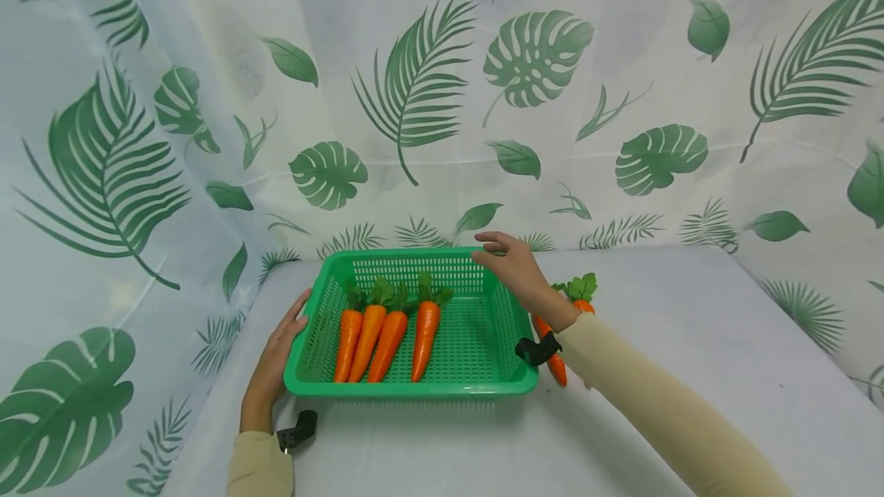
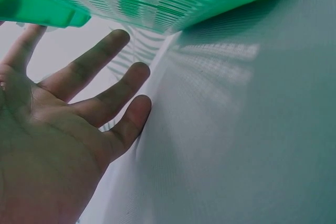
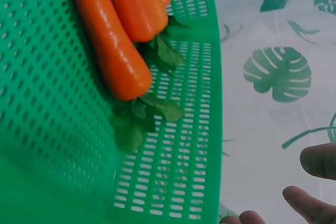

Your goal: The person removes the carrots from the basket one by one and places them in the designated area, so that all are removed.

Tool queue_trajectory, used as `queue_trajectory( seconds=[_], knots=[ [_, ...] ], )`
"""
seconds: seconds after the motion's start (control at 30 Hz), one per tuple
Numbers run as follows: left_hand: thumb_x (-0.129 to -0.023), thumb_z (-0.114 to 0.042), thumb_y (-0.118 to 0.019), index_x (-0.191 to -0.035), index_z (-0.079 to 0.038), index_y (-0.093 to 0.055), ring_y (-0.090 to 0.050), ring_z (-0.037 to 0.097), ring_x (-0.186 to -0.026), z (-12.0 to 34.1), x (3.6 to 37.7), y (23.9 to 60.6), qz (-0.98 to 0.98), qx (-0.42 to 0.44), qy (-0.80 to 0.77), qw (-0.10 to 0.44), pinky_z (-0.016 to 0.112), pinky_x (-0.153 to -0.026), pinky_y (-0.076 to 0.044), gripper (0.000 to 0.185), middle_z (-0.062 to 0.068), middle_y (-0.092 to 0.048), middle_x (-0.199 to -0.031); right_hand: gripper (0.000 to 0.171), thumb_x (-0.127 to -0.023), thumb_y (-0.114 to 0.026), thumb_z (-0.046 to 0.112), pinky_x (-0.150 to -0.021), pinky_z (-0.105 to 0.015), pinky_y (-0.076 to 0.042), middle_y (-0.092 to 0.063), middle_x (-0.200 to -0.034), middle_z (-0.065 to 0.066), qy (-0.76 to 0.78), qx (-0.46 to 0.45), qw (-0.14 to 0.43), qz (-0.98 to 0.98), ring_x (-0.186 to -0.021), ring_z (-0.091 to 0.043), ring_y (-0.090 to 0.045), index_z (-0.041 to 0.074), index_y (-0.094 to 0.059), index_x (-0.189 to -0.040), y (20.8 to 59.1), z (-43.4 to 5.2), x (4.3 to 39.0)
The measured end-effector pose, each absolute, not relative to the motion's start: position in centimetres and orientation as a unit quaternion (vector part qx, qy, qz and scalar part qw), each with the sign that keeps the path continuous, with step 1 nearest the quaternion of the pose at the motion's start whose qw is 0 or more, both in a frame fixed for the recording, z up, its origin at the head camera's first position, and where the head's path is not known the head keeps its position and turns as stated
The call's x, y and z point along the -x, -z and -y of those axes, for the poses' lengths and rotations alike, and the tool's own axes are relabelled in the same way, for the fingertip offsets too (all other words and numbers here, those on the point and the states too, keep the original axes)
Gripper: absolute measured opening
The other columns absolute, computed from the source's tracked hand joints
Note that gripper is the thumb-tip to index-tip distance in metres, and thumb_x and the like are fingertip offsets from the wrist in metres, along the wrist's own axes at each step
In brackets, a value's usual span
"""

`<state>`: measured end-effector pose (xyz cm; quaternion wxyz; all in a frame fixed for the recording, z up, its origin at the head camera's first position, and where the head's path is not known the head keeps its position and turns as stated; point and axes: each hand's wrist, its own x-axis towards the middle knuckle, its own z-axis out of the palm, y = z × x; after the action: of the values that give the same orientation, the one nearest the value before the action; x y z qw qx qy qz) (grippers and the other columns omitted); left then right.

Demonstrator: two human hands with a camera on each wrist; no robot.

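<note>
A green plastic basket [image 1: 511,388] with slotted walls sits on the table. Several orange carrots [image 1: 427,328] with leafy green tops lie side by side in its left and middle part. My left hand [image 1: 275,355] is at the basket's left side, fingers by the rim; in the left wrist view its fingers [image 2: 107,95] are spread and straight. Over the back right corner of the basket hovers my right hand [image 1: 514,267], its fingers loosely bent and nothing between them. In the right wrist view its fingertips [image 3: 310,205] show apart from the basket wall.
To the right of the basket, partly hidden by the right forearm, lie more carrots [image 1: 556,368] with green tops. A white cloth [image 1: 697,336] covers the table. Leaf-printed white curtains [image 1: 442,98] rise behind and at both sides.
</note>
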<state>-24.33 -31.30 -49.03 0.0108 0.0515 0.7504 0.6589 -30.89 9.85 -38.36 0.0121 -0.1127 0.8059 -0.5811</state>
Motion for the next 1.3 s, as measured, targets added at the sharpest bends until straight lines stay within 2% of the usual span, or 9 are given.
queue_trajectory(
  seconds=[0.23, 0.47, 0.7, 1.1, 1.3],
  knots=[
    [-0.119, -0.040, -0.035, -0.173, -0.028, -0.023, -0.029, 0.028, -0.148, 31.0, 24.7, 49.0, -0.747, -0.051, -0.663, 0.009, 0.020, -0.099, -0.043, 0.057, 0.002, -0.018, -0.176, 0.050, -0.108, -0.063, 0.018, -0.110, -0.062, -0.041, -0.049, -0.153, -0.033, 0.567, 0.105, 0.030, -0.816, -0.138, -0.048, -0.051, 0.000, -0.055, -0.154, 38.7, -9.0, 31.1],
    [-0.118, -0.041, -0.036, -0.173, -0.029, -0.024, -0.033, 0.028, -0.145, 31.1, 24.8, 48.9, -0.751, -0.047, -0.658, 0.006, 0.022, -0.098, -0.045, 0.057, 0.003, -0.020, -0.176, 0.051, -0.108, -0.064, 0.019, -0.112, -0.062, -0.041, -0.050, -0.153, -0.030, 0.573, 0.099, 0.063, -0.811, -0.139, -0.047, -0.050, 0.000, -0.054, -0.155, 39.1, -8.1, 31.4],
    [-0.119, -0.040, -0.035, -0.173, -0.028, -0.023, -0.032, 0.028, -0.144, 31.3, 24.8, 48.9, -0.749, -0.050, -0.660, 0.006, 0.022, -0.098, -0.046, 0.057, 0.003, -0.019, -0.176, 0.050, -0.108, -0.064, 0.016, -0.112, -0.061, -0.041, -0.051, -0.152, -0.032, 0.576, 0.106, 0.069, -0.808, -0.140, -0.047, -0.049, -0.002, -0.055, -0.153, 39.9, -7.2, 31.7],
    [-0.119, -0.039, -0.035, -0.173, -0.028, -0.024, -0.032, 0.028, -0.145, 31.1, 24.6, 49.3, -0.746, -0.056, -0.663, 0.011, 0.022, -0.099, -0.045, 0.057, 0.003, -0.019, -0.176, 0.047, -0.108, -0.065, 0.013, -0.109, -0.061, -0.044, -0.063, -0.138, -0.027, 0.593, 0.078, 0.120, -0.792, -0.131, -0.050, -0.055, -0.003, -0.057, -0.151, 41.5, -6.2, 31.6],
    [-0.119, -0.040, -0.035, -0.173, -0.029, -0.024, -0.031, 0.027, -0.145, 31.4, 24.4, 49.2, -0.751, -0.055, -0.658, 0.008, 0.021, -0.099, -0.044, 0.057, 0.003, -0.019, -0.176, 0.046, -0.107, -0.067, 0.015, -0.109, -0.058, -0.045, -0.061, -0.144, -0.023, 0.593, 0.061, 0.143, -0.790, -0.132, -0.047, -0.056, -0.001, -0.060, -0.149, 41.7, -5.8, 32.1]
  ],
)
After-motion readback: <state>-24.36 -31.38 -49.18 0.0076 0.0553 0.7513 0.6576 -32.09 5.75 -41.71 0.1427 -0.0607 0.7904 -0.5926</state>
